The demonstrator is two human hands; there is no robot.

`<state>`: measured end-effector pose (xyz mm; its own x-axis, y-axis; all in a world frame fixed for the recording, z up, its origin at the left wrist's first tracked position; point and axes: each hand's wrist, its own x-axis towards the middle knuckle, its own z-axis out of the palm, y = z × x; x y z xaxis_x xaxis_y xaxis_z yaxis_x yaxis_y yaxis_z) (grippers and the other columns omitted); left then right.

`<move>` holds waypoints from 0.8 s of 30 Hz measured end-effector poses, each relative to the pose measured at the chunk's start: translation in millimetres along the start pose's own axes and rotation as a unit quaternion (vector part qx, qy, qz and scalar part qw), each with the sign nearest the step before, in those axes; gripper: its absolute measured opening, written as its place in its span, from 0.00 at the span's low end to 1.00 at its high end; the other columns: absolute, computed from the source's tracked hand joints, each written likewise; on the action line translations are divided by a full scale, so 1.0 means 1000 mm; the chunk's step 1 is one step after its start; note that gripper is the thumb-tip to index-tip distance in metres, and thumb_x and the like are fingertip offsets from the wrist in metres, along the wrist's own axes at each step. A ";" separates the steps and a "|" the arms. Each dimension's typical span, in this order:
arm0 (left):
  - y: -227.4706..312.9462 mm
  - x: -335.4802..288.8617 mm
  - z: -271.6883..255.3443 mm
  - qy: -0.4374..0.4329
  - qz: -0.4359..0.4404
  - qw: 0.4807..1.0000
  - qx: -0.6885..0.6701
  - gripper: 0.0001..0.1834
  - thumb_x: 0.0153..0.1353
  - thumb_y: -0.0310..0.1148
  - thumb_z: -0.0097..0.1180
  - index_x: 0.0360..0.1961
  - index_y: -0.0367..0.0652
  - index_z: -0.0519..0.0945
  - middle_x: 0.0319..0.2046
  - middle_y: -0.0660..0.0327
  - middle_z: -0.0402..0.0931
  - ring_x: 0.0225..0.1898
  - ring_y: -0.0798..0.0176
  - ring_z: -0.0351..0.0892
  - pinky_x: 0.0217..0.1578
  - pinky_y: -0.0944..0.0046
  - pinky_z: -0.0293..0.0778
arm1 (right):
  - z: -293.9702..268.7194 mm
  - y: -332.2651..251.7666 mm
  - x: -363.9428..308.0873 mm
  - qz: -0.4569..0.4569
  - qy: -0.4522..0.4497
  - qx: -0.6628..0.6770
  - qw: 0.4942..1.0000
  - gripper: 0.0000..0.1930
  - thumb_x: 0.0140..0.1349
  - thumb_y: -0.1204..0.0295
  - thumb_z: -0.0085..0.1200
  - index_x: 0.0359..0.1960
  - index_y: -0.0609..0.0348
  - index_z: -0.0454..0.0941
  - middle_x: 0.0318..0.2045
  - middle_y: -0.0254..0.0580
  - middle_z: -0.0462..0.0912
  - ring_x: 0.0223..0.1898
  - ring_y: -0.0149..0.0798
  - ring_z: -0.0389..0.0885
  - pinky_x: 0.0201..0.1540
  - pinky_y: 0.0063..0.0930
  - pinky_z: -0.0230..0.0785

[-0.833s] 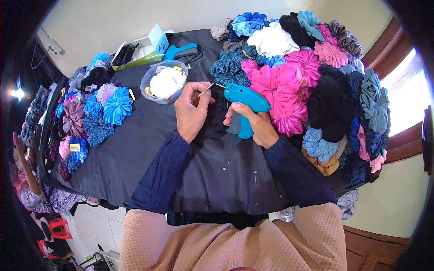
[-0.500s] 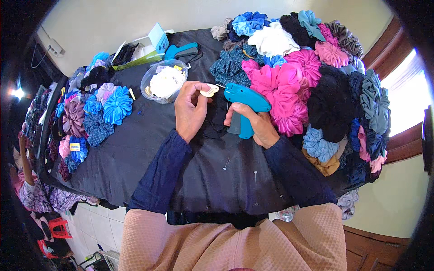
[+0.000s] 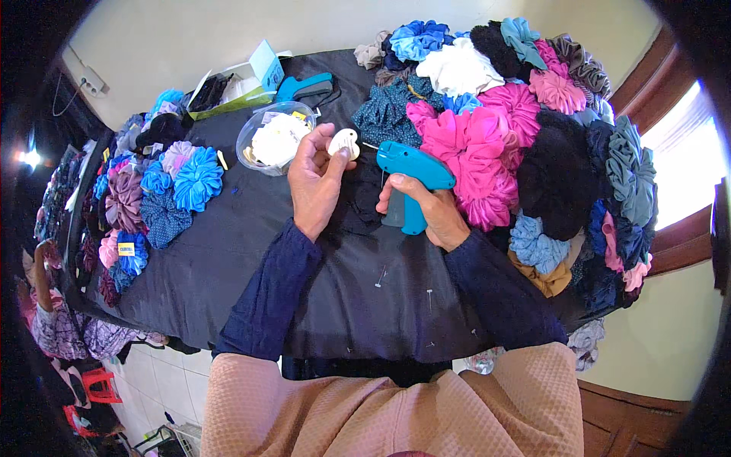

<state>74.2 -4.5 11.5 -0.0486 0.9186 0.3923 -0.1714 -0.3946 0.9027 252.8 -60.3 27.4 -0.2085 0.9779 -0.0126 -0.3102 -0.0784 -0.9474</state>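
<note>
Between the thumb and fingers of my left hand is a small cream tag with a rounded shape and a hole. My right hand is wrapped round the handle of a teal tagging gun. The gun's thin needle points left, a short way to the right of the tag and apart from it. Behind my left hand stands a clear round tub with a heap of cream tags in it. Just beyond the gun lie bright pink scrunchies and a dotted teal scrunchie.
A large heap of scrunchies fills the right side, with a black bundle among them. More scrunchies are piled at left. An open box and a second teal tagging gun lie at the back. Small plastic fasteners dot the black cloth.
My left hand has shifted slightly left and turned the tag, so its face shows more. The tag is a bit farther from the needle. My right hand and the tagging gun have barely moved.
</note>
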 end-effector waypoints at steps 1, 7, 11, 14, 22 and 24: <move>0.000 0.000 0.000 -0.006 -0.014 1.000 -0.009 0.12 0.65 0.23 0.55 0.49 0.34 0.74 0.41 0.58 0.80 0.40 0.70 0.80 0.38 0.69 0.79 | 0.000 0.000 0.000 -0.005 -0.005 -0.003 1.000 0.19 0.63 0.60 0.56 0.49 0.60 0.74 0.31 0.41 0.80 0.32 0.35 0.83 0.38 0.30 0.78; -0.001 -0.005 0.000 -0.039 -0.033 0.999 0.012 0.10 0.65 0.26 0.57 0.46 0.35 0.76 0.38 0.61 0.81 0.37 0.72 0.80 0.36 0.71 0.78 | 0.001 0.000 0.000 0.005 0.003 -0.002 1.000 0.19 0.63 0.60 0.56 0.50 0.60 0.73 0.31 0.40 0.80 0.32 0.35 0.83 0.37 0.30 0.77; 0.002 -0.008 0.004 -0.041 -0.007 0.998 0.050 0.08 0.64 0.26 0.59 0.43 0.35 0.78 0.36 0.63 0.81 0.34 0.74 0.79 0.35 0.73 0.76 | 0.001 -0.001 -0.001 -0.008 -0.004 0.003 1.000 0.19 0.64 0.61 0.56 0.50 0.60 0.73 0.31 0.40 0.80 0.32 0.35 0.83 0.37 0.30 0.77; 0.006 -0.011 0.009 -0.033 0.005 0.997 0.068 0.07 0.63 0.26 0.60 0.41 0.36 0.79 0.34 0.64 0.81 0.32 0.76 0.78 0.34 0.74 0.74 | 0.000 0.000 -0.001 -0.008 -0.001 0.005 1.000 0.19 0.64 0.62 0.56 0.51 0.60 0.73 0.31 0.41 0.80 0.32 0.35 0.83 0.37 0.30 0.77; 0.007 -0.012 0.008 -0.022 0.047 0.993 0.107 0.06 0.62 0.26 0.61 0.39 0.37 0.81 0.32 0.66 0.80 0.31 0.77 0.77 0.33 0.74 0.73 | -0.001 0.000 -0.001 -0.008 -0.005 0.015 1.000 0.18 0.63 0.62 0.57 0.49 0.60 0.74 0.31 0.41 0.80 0.32 0.36 0.83 0.38 0.30 0.78; 0.006 -0.011 0.008 -0.022 0.050 0.992 0.109 0.06 0.62 0.26 0.61 0.39 0.37 0.81 0.32 0.66 0.80 0.31 0.76 0.77 0.33 0.73 0.73 | -0.001 0.001 -0.001 -0.004 -0.003 0.017 1.000 0.18 0.63 0.62 0.57 0.49 0.60 0.74 0.31 0.41 0.81 0.32 0.36 0.83 0.38 0.30 0.78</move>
<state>81.1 -17.2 14.2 -0.0103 0.8744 0.4852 0.0501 -0.4841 0.8736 253.8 -60.8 26.4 -0.2115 0.9774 -0.0036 -0.3428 -0.0776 -0.9362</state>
